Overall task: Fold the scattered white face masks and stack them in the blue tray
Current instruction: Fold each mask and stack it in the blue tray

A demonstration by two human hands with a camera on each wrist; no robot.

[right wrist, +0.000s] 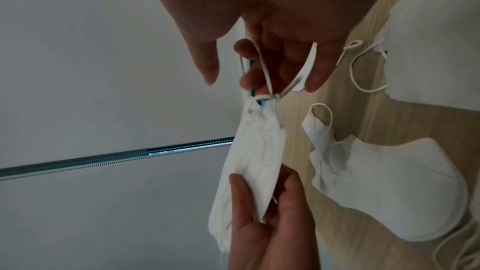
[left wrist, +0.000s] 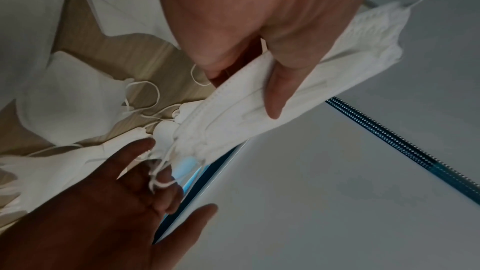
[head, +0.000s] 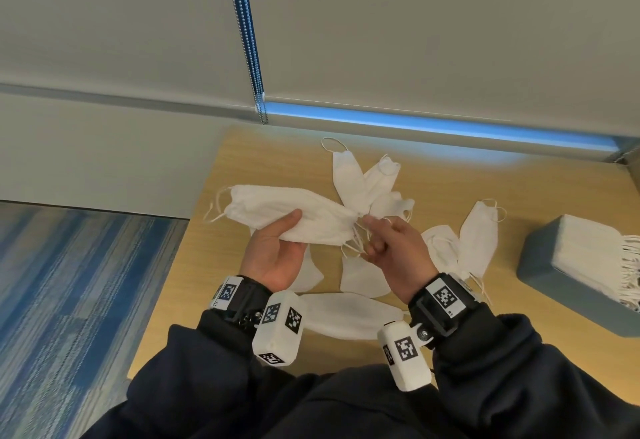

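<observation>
My left hand (head: 280,244) grips a bunch of folded white masks (head: 287,217) above the table, thumb on top and fingers underneath. In the left wrist view the thumb (left wrist: 280,89) presses across the bunch of masks (left wrist: 233,110). My right hand (head: 391,244) has curled fingers hooked through the ear loops (head: 358,241) at the bunch's right end; the right wrist view shows the ear loops (right wrist: 306,69) round those fingers. The blue tray (head: 543,258) stands at the right, with stacked masks (head: 595,244) inside. Several loose masks (head: 346,175) lie on the table.
More masks lie under and beside my hands, one (head: 349,314) near my wrists, another (head: 478,241) next to the tray. The wooden table (head: 242,168) ends at the left, beyond it blue carpet (head: 69,300). A window blind with a bead chain (head: 247,40) hangs behind.
</observation>
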